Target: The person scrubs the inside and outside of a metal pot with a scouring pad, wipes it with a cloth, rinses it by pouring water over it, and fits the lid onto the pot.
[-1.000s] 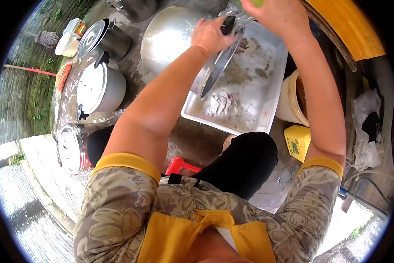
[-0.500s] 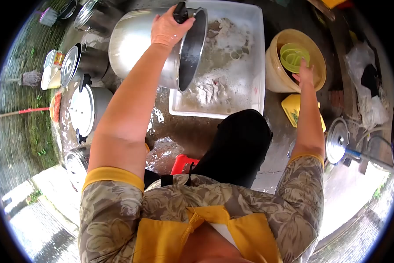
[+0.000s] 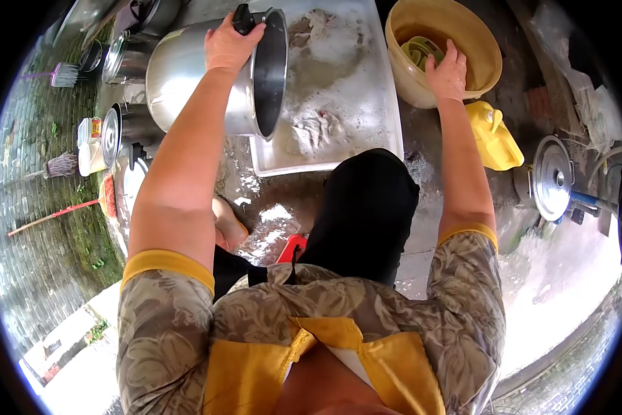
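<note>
A large silver pot (image 3: pixel 179 86) lies tipped on its side, its mouth facing right over the white tub (image 3: pixel 331 166). My left hand (image 3: pixel 229 45) grips it at the black handle (image 3: pixel 242 19) by the rim. Shallow sudsy water and a wet grey cloth (image 3: pixel 318 131) lie in the tub. To the right, my right hand (image 3: pixel 449 77) reaches inside a cream bucket (image 3: pixel 406 84), its fingers around a green dipper (image 3: pixel 417 51). The dipper sits tilted low in brownish liquid; its handle is mostly hidden by the hand.
A yellow jug (image 3: pixel 496 142) lies beside the bucket, with a lidded pot (image 3: pixel 552 178) farther right. At the left are lidded pots (image 3: pixel 112 135), a red broom (image 3: pixel 108 196) and a brick wall (image 3: pixel 41 173). A red stool (image 3: pixel 292 247) shows below me.
My right hand and the green dipper have gone deeper into the bucket, and the dipper has tilted. My left hand keeps its grip on the pot. The whole view has shifted.
</note>
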The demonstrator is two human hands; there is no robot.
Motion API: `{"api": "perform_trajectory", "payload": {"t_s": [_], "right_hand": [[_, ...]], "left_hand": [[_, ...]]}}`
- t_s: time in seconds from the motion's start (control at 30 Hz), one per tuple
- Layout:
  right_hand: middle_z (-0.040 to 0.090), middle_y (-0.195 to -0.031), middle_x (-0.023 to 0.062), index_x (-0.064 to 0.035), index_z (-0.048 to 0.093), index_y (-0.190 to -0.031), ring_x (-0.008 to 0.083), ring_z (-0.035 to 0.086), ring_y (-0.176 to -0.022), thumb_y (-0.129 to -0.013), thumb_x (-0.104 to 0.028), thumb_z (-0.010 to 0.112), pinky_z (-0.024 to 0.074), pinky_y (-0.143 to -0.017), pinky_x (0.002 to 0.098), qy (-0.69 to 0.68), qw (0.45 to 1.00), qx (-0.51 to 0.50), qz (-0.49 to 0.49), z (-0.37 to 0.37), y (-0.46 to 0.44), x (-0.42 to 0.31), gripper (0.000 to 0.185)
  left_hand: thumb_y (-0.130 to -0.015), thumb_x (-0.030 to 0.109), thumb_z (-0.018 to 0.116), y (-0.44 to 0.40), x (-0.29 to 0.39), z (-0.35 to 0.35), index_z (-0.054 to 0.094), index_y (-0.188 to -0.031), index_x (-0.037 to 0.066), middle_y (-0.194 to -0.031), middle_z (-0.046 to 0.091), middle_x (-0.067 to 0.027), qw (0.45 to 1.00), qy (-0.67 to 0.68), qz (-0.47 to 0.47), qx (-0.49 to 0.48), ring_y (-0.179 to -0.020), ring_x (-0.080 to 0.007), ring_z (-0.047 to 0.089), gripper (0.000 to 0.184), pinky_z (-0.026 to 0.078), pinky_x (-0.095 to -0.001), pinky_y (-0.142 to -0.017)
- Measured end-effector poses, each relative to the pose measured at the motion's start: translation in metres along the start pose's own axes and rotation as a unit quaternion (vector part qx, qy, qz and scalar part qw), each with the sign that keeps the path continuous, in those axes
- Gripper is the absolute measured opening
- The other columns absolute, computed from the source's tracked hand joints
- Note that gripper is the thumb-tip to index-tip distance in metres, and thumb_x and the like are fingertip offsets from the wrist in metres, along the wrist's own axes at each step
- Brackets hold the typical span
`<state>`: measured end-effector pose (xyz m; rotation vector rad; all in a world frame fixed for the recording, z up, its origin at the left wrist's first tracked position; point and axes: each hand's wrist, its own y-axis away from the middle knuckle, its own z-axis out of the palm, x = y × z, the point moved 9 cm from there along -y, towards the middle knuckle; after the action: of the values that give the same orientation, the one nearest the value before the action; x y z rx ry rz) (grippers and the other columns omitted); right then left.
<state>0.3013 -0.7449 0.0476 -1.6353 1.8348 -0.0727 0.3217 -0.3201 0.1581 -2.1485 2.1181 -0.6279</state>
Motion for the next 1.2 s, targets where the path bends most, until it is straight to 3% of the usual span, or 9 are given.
{"api": "perform_trajectory", "payload": {"t_s": [0.27, 0.67, 0.73, 0.87, 0.93, 1.0, 1.03, 1.13, 1.2], "right_hand": [[0.041, -0.131, 0.0169, -0.0106, 0.038, -0.136, 0.0365, 0.042, -0.119, -0.081, -0.029, 0.06, 0.043, -0.095, 0.0465, 0.007, 0.997, -0.06, 0.056, 0.002, 0.002, 0.0, 0.062], [0.048, -0.127, 0.0185, -0.0107, 0.049, -0.128, 0.0379, 0.045, -0.118, -0.081, -0.027, 0.059, 0.0396, -0.099, 0.0434, -0.024, 0.998, -0.03, 0.047, -0.027, -0.001, -0.013, 0.051], [0.05, -0.126, 0.0168, -0.0113, 0.054, -0.124, 0.0368, 0.046, -0.118, -0.082, -0.026, 0.057, 0.0394, -0.1, 0.0428, -0.008, 0.995, -0.047, -0.093, -0.046, 0.005, -0.053, 0.045], [0.051, -0.128, 0.0149, -0.0134, 0.055, -0.124, 0.0342, 0.048, -0.116, -0.083, -0.025, 0.056, 0.0397, -0.099, 0.0424, -0.03, 0.977, -0.172, -0.124, -0.068, 0.042, -0.112, 0.042], [0.053, -0.125, 0.0149, -0.0123, 0.054, -0.124, 0.0322, 0.05, -0.115, -0.084, -0.027, 0.056, 0.0402, -0.099, 0.0405, 0.014, 0.954, -0.255, -0.159, -0.058, 0.072, -0.139, 0.043], [0.056, -0.121, 0.015, -0.0074, 0.053, -0.124, 0.0285, 0.052, -0.114, -0.086, -0.03, 0.056, 0.042, -0.096, 0.0381, -0.038, 0.922, -0.385, -0.004, -0.035, 0.11, -0.144, 0.044], [0.057, -0.119, 0.0139, -0.0073, 0.053, -0.124, 0.0266, 0.052, -0.113, -0.087, -0.031, 0.055, 0.0428, -0.094, 0.0371, -0.097, 0.902, -0.419, 0.045, -0.016, 0.131, -0.143, 0.045], [0.056, -0.123, 0.011, -0.0097, 0.05, -0.129, 0.0257, 0.051, -0.112, -0.089, -0.039, 0.049, 0.0451, -0.089, 0.0402, -0.287, 0.819, -0.438, 0.233, 0.051, 0.22, -0.135, 0.049], [0.05, -0.13, 0.0106, -0.0123, 0.044, -0.134, 0.0285, 0.05, -0.113, -0.09, -0.043, 0.047, 0.0451, -0.089, 0.0441, -0.277, 0.762, -0.498, 0.307, 0.068, 0.254, -0.152, 0.054]], "left_hand": [[-0.075, 0.056, 0.063, 0.008, 0.0, -0.008, 0.057, -0.12, 0.017, -0.105, 0.067, -0.0071, 0.998, 0.062, 0.012, -0.02, -0.102, -0.024, 0.061, 0.06, 0.03, -0.038, -0.105], [-0.077, 0.057, 0.06, 0.023, -0.008, -0.013, 0.052, -0.128, 0.02, -0.114, 0.064, -0.0077, 0.997, 0.044, 0.062, -0.019, -0.111, -0.0229, 0.056, 0.064, 0.023, -0.0423, -0.11], [-0.077, 0.057, 0.06, 0.023, -0.009, -0.02, 0.053, -0.128, 0.02, -0.111, 0.065, -0.0063, 0.996, 0.064, 0.053, -0.03, -0.111, -0.0227, 0.056, 0.063, 0.022, -0.0445, -0.11], [-0.073, 0.061, 0.061, 0.008, -0.035, -0.017, 0.054, -0.127, 0.021, -0.112, 0.065, -0.0095, 0.992, 0.121, 0.019, -0.024, -0.111, -0.0261, 0.056, 0.067, 0.02, -0.0478, -0.11], [-0.072, 0.057, 0.065, 0.002, -0.058, -0.026, 0.06, -0.119, 0.018, -0.11, 0.066, -0.0131, 0.991, 0.114, 0.022, 0.06, -0.108, -0.0288, 0.058, 0.061, 0.031, -0.0447, -0.105], [-0.074, 0.051, 0.066, 0.006, -0.066, -0.03, 0.065, -0.108, 0.013, -0.108, 0.066, -0.0152, 0.952, 0.304, 0.003, -0.046, -0.105, -0.0316, 0.06, 0.051, 0.042, -0.0395, -0.094], [-0.083, 0.027, 0.066, 0.013, -0.065, -0.043, 0.065, -0.092, 0.01, -0.087, 0.065, -0.0029, 0.953, 0.302, -0.002, -0.032, -0.077, -0.0137, 0.058, 0.02, 0.045, -0.0275, -0.071], [-0.08, 0.025, 0.067, 0.027, -0.069, -0.057, 0.066, -0.095, 0.009, -0.087, 0.065, -0.0042, 0.907, 0.414, -0.013, -0.07, -0.08, -0.0166, 0.059, 0.022, 0.045, -0.0289, -0.073], [-0.08, 0.019, 0.067, 0.035, -0.077, -0.062, 0.066, -0.092, 0.01, -0.084, 0.062, 0.0004, 0.883, 0.456, -0.079, -0.081, -0.075, -0.0108, 0.054, 0.015, 0.043, -0.0249, -0.068]]}}
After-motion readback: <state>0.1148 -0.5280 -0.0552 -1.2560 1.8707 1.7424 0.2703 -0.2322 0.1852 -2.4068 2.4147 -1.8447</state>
